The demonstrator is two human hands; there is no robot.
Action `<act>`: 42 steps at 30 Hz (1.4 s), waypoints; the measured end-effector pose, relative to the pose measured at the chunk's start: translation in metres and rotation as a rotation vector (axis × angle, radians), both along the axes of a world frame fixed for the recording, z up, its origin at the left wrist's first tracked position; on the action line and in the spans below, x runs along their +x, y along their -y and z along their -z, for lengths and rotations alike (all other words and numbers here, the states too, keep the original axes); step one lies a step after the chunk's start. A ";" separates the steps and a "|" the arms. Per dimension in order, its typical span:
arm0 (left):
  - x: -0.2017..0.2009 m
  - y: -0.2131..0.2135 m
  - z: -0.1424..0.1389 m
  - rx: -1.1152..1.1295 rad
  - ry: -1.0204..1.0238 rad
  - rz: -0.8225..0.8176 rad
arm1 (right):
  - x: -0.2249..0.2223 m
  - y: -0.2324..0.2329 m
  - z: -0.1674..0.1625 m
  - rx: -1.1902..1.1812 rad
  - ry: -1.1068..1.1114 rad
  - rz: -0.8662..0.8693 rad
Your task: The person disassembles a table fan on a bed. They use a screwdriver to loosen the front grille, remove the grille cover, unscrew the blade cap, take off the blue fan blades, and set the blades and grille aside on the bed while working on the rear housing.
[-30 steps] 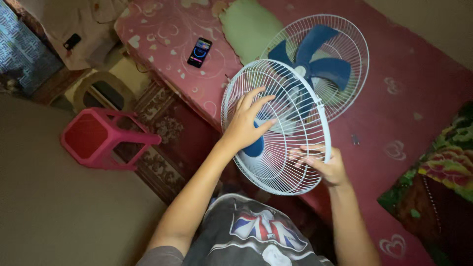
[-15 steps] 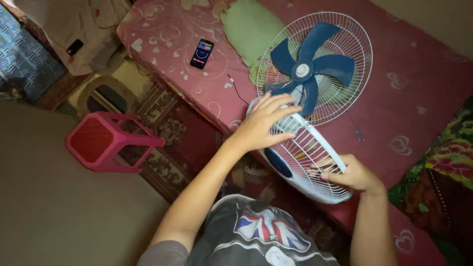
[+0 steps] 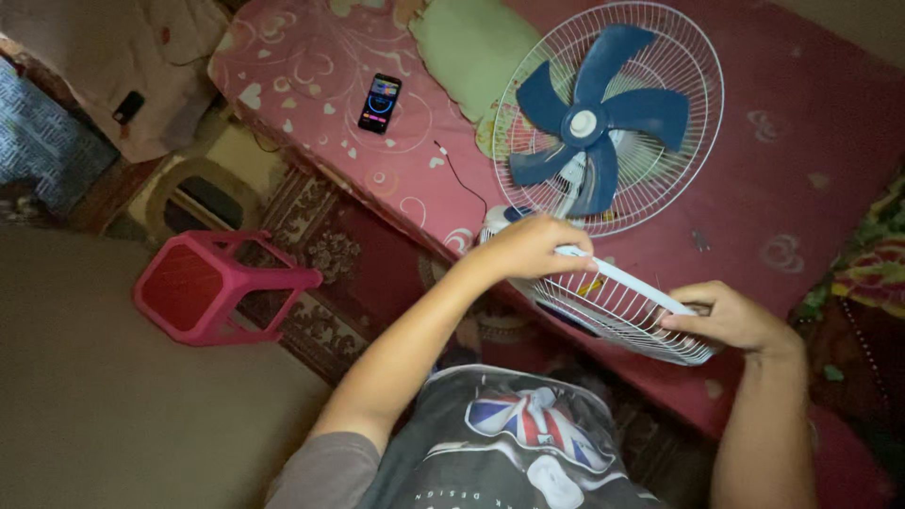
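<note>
A white wire front fan guard (image 3: 622, 303) lies almost flat between my hands, low over the edge of the pink bed. My left hand (image 3: 530, 247) grips its left rim. My right hand (image 3: 726, 316) grips its right rim. Behind it on the bed rests the fan (image 3: 608, 118), with blue blades (image 3: 589, 123) bare inside the white rear guard (image 3: 698, 141).
A lit phone (image 3: 380, 102) lies on the pink sheet (image 3: 311, 66), a thin cable (image 3: 462, 179) beside it and a green pillow (image 3: 467, 47) behind. A pink plastic stool (image 3: 212, 287) lies tipped on the patterned rug (image 3: 330, 254).
The front guard has come off the fan face, tilted down and moved toward me; the blue blades are now uncovered. Both hands stayed on its rim.
</note>
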State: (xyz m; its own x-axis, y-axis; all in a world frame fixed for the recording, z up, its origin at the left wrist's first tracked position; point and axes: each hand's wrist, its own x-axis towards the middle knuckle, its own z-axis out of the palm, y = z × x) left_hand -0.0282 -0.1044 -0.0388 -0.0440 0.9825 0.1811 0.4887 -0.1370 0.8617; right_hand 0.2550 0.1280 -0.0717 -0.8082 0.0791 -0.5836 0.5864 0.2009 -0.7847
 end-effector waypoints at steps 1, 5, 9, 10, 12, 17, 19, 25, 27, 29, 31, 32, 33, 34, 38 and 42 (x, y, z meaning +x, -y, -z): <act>0.005 -0.003 0.002 -0.008 0.009 -0.035 | 0.003 -0.008 0.006 0.050 0.088 0.075; 0.026 -0.022 0.009 -0.008 0.002 -0.055 | 0.021 -0.050 0.014 -0.009 -0.125 0.022; 0.042 -0.047 0.005 -0.111 0.084 -0.042 | 0.026 -0.082 0.007 -0.104 -0.105 0.062; 0.048 -0.052 0.004 -0.131 0.090 -0.040 | 0.028 -0.085 0.006 -0.123 -0.107 0.053; 0.055 -0.061 0.001 -0.278 0.170 -0.059 | 0.030 -0.089 0.004 -0.049 -0.089 0.102; 0.066 -0.075 0.001 -0.273 0.131 -0.071 | 0.044 -0.099 0.001 -0.043 -0.221 0.150; 0.062 -0.075 0.006 -0.139 0.174 0.001 | 0.048 -0.104 0.003 -0.025 -0.247 0.153; 0.061 -0.081 0.032 -0.390 0.392 -0.010 | 0.059 -0.112 0.015 0.043 -0.318 0.206; 0.062 -0.085 0.037 -0.416 0.470 0.009 | 0.061 -0.111 0.017 0.055 -0.336 0.225; 0.061 -0.085 0.040 -0.451 0.489 0.020 | 0.062 -0.111 0.017 0.060 -0.304 0.221; 0.061 -0.084 0.043 -0.491 0.442 0.027 | 0.062 -0.109 0.014 0.060 -0.227 0.199; 0.063 -0.085 0.044 -0.494 0.475 0.036 | 0.062 -0.109 0.011 0.049 -0.237 0.208; 0.064 -0.086 0.046 -0.498 0.506 0.045 | 0.060 -0.106 0.008 0.039 -0.248 0.218; 0.065 -0.087 0.048 -0.501 0.538 0.054 | 0.058 -0.103 0.004 0.028 -0.258 0.228; 0.063 -0.082 0.060 -0.539 0.594 -0.022 | 0.044 -0.071 -0.013 0.639 -0.620 0.340; 0.063 -0.089 0.074 -0.467 0.614 -0.037 | 0.031 -0.018 -0.025 0.894 -0.768 0.383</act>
